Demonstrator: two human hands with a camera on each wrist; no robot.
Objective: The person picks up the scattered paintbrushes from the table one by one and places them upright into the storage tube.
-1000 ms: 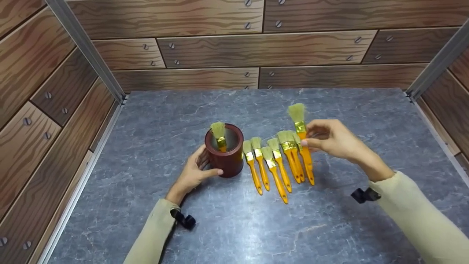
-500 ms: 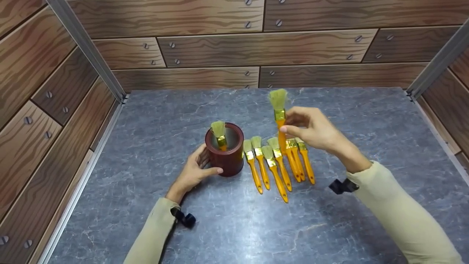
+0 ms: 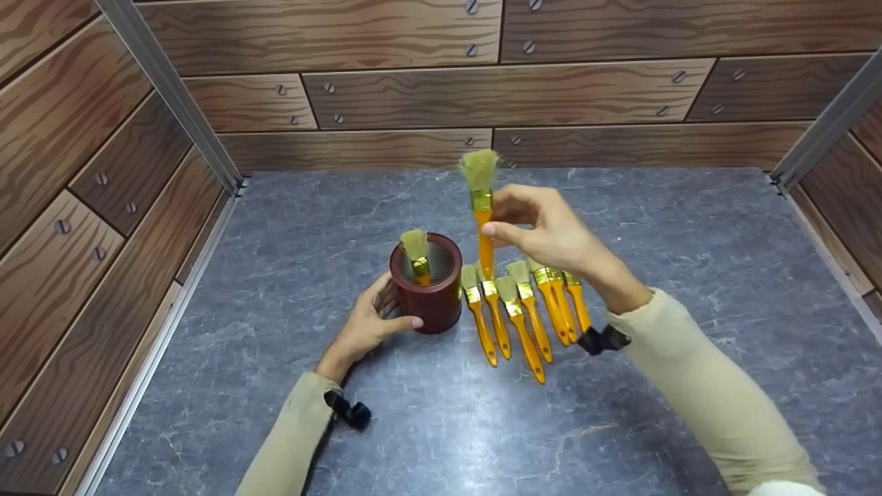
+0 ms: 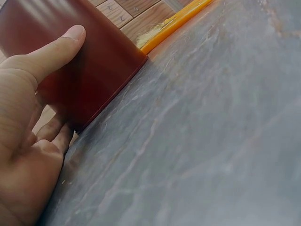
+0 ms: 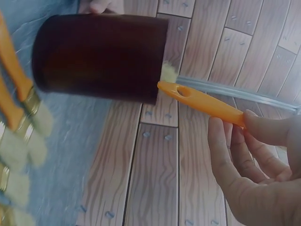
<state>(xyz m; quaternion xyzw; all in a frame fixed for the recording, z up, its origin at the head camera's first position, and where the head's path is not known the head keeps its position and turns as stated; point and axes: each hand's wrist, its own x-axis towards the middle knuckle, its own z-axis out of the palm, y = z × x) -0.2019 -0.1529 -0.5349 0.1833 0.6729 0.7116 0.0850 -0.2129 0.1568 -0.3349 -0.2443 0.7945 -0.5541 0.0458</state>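
Observation:
A dark red can (image 3: pixel 428 303) stands upright on the table, with one paintbrush (image 3: pixel 416 251) inside, bristles up above the rim. My left hand (image 3: pixel 368 320) holds the can from its left, thumb across the front and fingers behind. In the air just right of the can, my right hand (image 3: pixel 541 224) pinches another paintbrush (image 3: pixel 485 238) by its orange handle, bristles up. In the right wrist view the tip of that orange handle (image 5: pixel 207 102) overlaps the edge of the can's mouth (image 5: pixel 162 61).
Several orange-handled paintbrushes (image 3: pixel 527 341) lie in a row right of the can, bristles toward the back. A grey marbled tabletop (image 3: pixel 289 227) is bounded by wood-patterned walls (image 3: pixel 400 96) at the back and sides.
My right hand has lifted the pinched paintbrush off the right end of the row and carried it left and up toward the can. My left hand and the can have stayed in place.

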